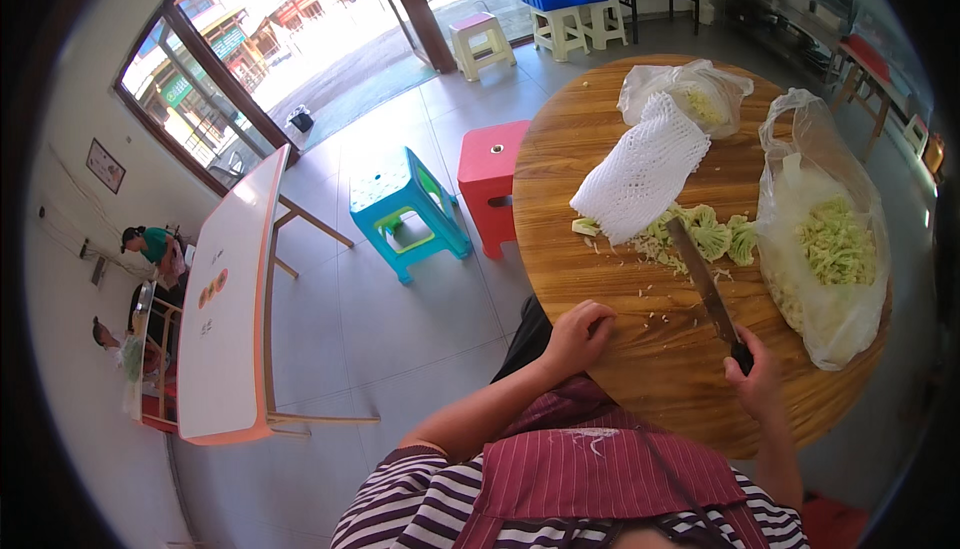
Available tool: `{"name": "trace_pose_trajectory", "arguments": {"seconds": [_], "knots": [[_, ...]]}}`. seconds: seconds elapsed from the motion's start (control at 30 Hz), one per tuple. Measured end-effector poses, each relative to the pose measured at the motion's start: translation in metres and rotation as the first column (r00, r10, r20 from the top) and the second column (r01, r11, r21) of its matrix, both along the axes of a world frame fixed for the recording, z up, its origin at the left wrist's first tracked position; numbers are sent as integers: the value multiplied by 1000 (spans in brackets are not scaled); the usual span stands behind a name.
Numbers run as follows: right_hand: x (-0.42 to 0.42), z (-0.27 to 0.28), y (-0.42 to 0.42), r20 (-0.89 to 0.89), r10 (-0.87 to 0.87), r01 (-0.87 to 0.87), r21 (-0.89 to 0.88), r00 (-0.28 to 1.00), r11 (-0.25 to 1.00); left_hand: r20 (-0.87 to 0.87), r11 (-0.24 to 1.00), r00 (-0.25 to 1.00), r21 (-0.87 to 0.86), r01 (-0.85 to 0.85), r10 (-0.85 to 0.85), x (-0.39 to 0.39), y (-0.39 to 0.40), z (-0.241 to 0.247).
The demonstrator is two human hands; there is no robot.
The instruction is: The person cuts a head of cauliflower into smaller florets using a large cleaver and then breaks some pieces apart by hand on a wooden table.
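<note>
My right hand (754, 376) grips the black handle of a kitchen knife (703, 279). Its blade slants away over the round wooden table, with the tip at pieces of cut cauliflower (709, 232). At the table's near left edge rests my left hand (581, 335), fingers curled in, with nothing visible in it. A white foam mesh sleeve (645, 166) lies just beyond the cauliflower and partly covers it. To the right, a clear plastic bag (821, 249) holds many chopped cauliflower florets. Small crumbs are scattered around the blade.
Another plastic bag (686, 99) with cauliflower bits sits at the far side of the wooden table (555, 174). Left of it stand a red stool (491, 166) and a blue stool (405, 211). A white table (232, 286) is farther left, with two people beyond it.
</note>
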State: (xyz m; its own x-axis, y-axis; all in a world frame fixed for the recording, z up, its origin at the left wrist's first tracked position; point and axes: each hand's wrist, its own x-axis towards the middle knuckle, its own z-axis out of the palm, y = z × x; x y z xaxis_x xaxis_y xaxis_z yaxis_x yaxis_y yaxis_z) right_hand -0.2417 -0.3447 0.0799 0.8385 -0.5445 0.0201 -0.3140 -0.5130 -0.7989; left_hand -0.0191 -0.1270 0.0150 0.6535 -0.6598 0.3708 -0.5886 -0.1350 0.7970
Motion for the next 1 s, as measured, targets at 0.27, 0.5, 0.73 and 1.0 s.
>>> {"name": "trace_pose_trajectory", "arguments": {"seconds": [0.27, 0.5, 0.73, 1.0], "knots": [[48, -15, -5, 684, -86, -259, 386, 725, 885, -2, 999, 999, -36, 38, -38, 1, -21, 0], [66, -70, -20, 681, -129, -394, 555, 720, 733, 89, 999, 995, -18, 49, -47, -9, -23, -9], [62, -85, -23, 671, -94, -349, 495, 736, 796, 65, 984, 986, -72, 161, -156, 2, -60, 1], [64, -77, -21, 706, 1, -323, 323, 709, 889, 186, 962, 974, -212, 170, -132, 35, -114, 9]]}}
